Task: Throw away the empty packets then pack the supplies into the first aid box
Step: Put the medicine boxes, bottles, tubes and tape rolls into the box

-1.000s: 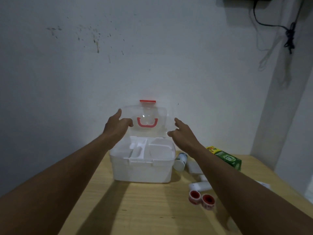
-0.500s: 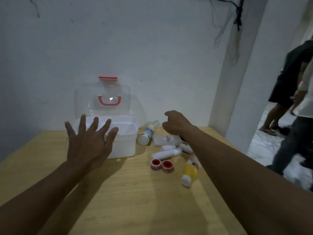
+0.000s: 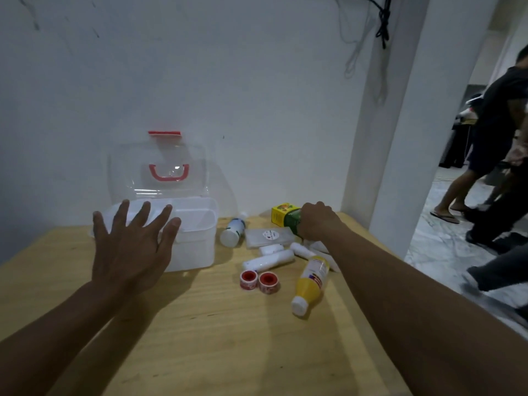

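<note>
The white first aid box (image 3: 197, 235) stands open at the table's back left, its clear lid (image 3: 160, 170) with a red handle leaning up toward the wall. My left hand (image 3: 128, 247) hovers spread in front of the box, holding nothing. My right hand (image 3: 317, 221) is closed on a green and yellow carton (image 3: 283, 214) at the back right. Beside the box lie a white bottle (image 3: 233, 232), a flat clear case (image 3: 268, 237), white rolls (image 3: 270, 258), two red tape rolls (image 3: 258, 280) and a yellow bottle (image 3: 311, 281).
The wooden table (image 3: 200, 338) stands against a white wall, its right edge running close to my right forearm. A white pillar (image 3: 400, 124) rises behind the table's far right corner. People stand and walk on the tiled floor (image 3: 445, 252) to the right.
The view has swung right and down. My hands left the box lid; the left now hovers spread in front of the box, and the right has reached over and closed on the green and yellow carton.
</note>
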`<state>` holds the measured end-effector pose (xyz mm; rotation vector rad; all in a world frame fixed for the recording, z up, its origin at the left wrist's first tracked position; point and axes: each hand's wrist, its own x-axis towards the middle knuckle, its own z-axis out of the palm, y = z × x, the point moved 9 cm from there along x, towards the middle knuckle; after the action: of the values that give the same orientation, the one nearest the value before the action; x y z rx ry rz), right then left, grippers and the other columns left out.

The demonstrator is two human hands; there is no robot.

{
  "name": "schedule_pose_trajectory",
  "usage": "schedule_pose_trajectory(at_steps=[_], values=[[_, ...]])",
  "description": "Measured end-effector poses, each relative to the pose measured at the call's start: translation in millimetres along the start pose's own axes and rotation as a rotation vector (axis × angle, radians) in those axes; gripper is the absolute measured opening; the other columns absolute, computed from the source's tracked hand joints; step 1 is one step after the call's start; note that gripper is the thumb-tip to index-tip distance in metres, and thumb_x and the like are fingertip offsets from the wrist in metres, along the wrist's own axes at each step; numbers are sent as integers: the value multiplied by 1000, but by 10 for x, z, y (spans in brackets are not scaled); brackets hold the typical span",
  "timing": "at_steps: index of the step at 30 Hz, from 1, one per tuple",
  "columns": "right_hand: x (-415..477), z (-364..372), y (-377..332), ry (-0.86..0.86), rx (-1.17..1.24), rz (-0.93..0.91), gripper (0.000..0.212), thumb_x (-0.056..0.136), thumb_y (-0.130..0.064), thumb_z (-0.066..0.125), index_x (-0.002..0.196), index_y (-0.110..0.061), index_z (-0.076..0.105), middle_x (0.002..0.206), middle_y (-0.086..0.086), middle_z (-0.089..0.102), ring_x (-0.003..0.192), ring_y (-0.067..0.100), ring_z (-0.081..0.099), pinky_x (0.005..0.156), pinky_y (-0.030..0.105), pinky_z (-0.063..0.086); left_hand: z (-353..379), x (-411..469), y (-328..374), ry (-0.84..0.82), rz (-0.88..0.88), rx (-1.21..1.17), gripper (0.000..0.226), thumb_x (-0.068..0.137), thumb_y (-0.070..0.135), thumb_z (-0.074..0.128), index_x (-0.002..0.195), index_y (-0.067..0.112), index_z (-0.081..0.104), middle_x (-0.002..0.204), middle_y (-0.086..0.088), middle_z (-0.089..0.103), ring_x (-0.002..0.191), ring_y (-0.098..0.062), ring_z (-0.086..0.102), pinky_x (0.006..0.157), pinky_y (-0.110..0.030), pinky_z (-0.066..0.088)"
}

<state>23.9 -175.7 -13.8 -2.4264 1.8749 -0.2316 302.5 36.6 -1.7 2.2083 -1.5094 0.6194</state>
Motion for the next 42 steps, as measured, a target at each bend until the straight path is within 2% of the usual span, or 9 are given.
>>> schedule_pose_trajectory(at_steps=[5, 9, 12, 18, 21, 24, 28, 34, 42], values=[[9, -73, 56, 46, 0, 11, 46, 85, -24, 58, 130, -15, 51, 126, 12, 55, 119, 35, 50, 96, 43, 44, -35, 1, -18, 19, -3, -52, 76, 91, 67, 0, 148, 32, 36, 154, -7, 37, 147, -32, 19, 116, -62, 0], [-44, -332, -32, 154, 52, -36, 45, 87, -26, 56, 128, -10, 52, 127, 15, 52, 119, 37, 47, 94, 42, 42, -246, 27, -78, 150, -47, -185, 72, 94, 62, 8, 144, 25, 43, 149, -9, 44, 145, -32, 26, 117, -61, 9], [-116, -538, -192, 195, 99, -89, 45, 86, -27, 56, 126, -8, 53, 126, 18, 52, 119, 40, 45, 93, 41, 42, -366, 27, -197, 188, -95, -131, 72, 93, 61, 6, 146, 25, 41, 151, -11, 41, 146, -34, 22, 117, -60, 8], [-380, -1021, -709, 280, 208, -237, 61, 67, -34, 57, 124, -14, 63, 122, 18, 60, 110, 38, 55, 88, 38, 51, -249, -25, -569, 40, -203, -28, 80, 87, 65, -6, 152, 29, 26, 160, -11, 21, 149, -37, 7, 117, -61, 1], [-528, -1238, -1010, 307, 254, -326, 48, 71, -22, 62, 118, -15, 70, 119, 15, 64, 105, 33, 59, 83, 37, 55, -124, -7, -600, -65, -193, -46, 78, 87, 63, -6, 153, 31, 18, 162, -11, 14, 150, -34, 3, 117, -60, 0], [-658, -1314, -1363, 263, 228, -418, 40, 77, -13, 62, 115, -12, 73, 114, 13, 69, 96, 27, 61, 77, 33, 56, -35, -17, -622, -123, -222, -99, 68, 94, 59, 1, 154, 31, 17, 163, -11, 12, 150, -33, 2, 117, -61, 2], [-715, -1205, -1738, 149, 171, -474, 36, 80, -16, 60, 112, -11, 74, 107, 11, 71, 88, 26, 64, 67, 32, 56, -5, -19, -631, -144, -238, -124, 64, 97, 55, 5, 153, 29, 19, 162, -9, 14, 150, -31, 5, 117, -60, 5], [-633, -935, -2131, 54, 116, -509, 32, 76, -18, 63, 106, -9, 71, 94, 7, 70, 85, 22, 66, 71, 34, 59, 2, -7, -618, -146, -239, -120, 64, 98, 53, 7, 153, 24, 20, 162, -6, 16, 150, -30, 9, 117, -59, 8], [-445, -479, -2392, -22, 169, -526, 25, 79, -10, 71, 104, -6, 74, 101, 9, 71, 89, 22, 67, 76, 34, 61, 2, -34, -610, -136, -236, -127, 62, 98, 50, 9, 153, 24, 21, 163, -8, 12, 150, -30, 8, 118, -58, 8]])
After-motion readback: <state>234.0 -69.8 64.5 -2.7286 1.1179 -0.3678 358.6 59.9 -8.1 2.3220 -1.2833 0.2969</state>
